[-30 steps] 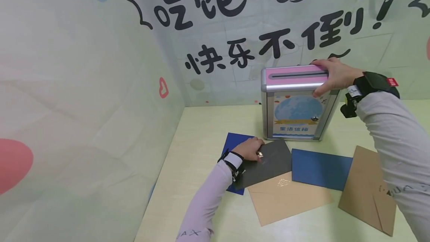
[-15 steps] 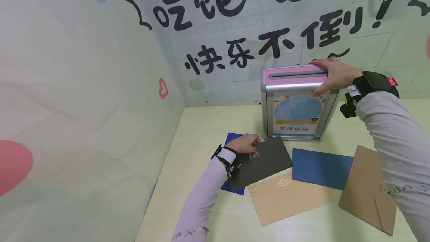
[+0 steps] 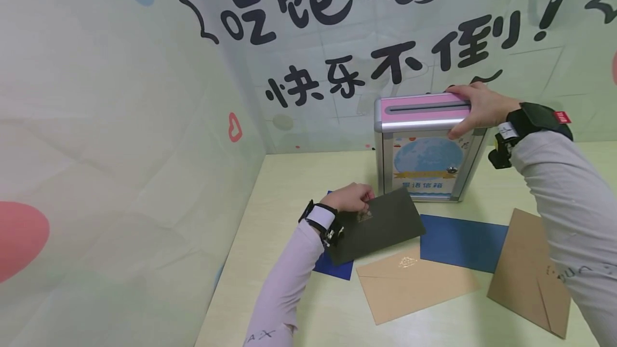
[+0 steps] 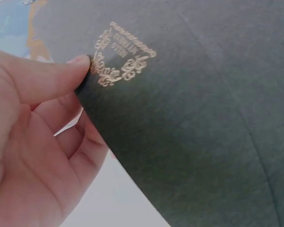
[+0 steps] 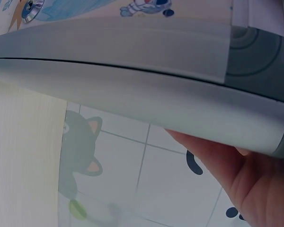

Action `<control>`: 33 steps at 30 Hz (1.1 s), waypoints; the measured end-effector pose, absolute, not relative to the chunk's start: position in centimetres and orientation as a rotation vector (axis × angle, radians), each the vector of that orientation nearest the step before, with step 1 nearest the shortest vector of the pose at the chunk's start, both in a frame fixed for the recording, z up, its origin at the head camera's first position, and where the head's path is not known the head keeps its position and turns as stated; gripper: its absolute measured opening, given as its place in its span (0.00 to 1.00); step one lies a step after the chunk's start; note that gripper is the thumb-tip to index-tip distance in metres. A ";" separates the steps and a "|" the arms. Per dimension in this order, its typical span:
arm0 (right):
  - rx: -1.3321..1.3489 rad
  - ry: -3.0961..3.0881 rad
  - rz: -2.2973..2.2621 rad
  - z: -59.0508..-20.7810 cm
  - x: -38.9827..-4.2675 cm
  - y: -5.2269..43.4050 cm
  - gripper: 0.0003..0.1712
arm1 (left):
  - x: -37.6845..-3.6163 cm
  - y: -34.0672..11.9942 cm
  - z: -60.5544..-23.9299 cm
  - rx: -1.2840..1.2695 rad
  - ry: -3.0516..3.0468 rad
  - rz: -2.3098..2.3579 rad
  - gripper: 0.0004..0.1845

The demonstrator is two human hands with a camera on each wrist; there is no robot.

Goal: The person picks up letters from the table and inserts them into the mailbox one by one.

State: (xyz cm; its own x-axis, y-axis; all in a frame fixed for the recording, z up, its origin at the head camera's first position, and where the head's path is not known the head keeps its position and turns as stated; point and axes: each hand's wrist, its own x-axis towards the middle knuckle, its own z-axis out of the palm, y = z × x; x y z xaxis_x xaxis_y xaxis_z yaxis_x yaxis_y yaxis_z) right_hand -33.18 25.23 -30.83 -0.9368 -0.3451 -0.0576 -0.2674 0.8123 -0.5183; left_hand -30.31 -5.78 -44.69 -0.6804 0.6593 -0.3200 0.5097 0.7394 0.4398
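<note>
Table [image 3: 294,175] | left hand [image 3: 352,197] pinches dark envelope [image 3: 383,228] | length slants far-rightward | right hand [image 3: 484,106] grips box [image 3: 419,125]

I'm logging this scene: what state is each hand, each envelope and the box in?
Dark grey-green paper envelope, pinched at one raised edge.
Silver-framed, pink-topped rectangular box, upright, front closed.
Bright blue paper envelope, mostly hidden.
Muted blue rectangular paper envelope, flat.
Pale tan paper envelope, flat, gold print up.
Brown paper envelope, flat, partly hidden.
Left hand, pinching the dark envelope.
Right hand, gripping the box's top.
</note>
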 end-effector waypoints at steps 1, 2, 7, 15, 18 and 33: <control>-0.486 2.850 -0.780 -30.8 -33.2 25.2 0.58 | -30.3 -5.8 -44.5 0.887 2.476 0.441 0.12; -0.488 2.851 -0.780 -30.8 -33.2 25.2 0.58 | -30.3 -5.7 -44.4 0.891 2.478 0.440 0.12; -0.496 2.848 -0.783 -30.8 -33.2 25.2 0.57 | -30.3 -5.6 -43.7 0.911 2.473 0.452 0.12; -0.502 2.849 -0.802 -30.8 -33.2 25.2 0.56 | -30.1 -5.4 -42.7 0.944 2.473 0.484 0.11; -0.509 2.848 -0.801 -30.9 -33.2 25.2 0.56 | -30.1 -5.3 -42.3 0.951 2.479 0.503 0.10; -0.501 2.843 -0.810 -31.1 -33.4 25.3 0.56 | -30.1 -5.4 -41.1 0.983 2.496 0.654 0.07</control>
State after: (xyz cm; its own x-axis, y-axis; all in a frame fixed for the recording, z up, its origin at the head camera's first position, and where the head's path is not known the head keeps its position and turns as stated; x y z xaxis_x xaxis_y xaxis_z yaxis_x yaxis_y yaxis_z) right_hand -33.36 25.30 -31.10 -0.9343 -0.3536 -0.0454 -0.2766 0.7993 -0.5334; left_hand -30.12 -5.38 -41.12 -0.6841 0.7085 -0.1732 0.5327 0.6475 0.5449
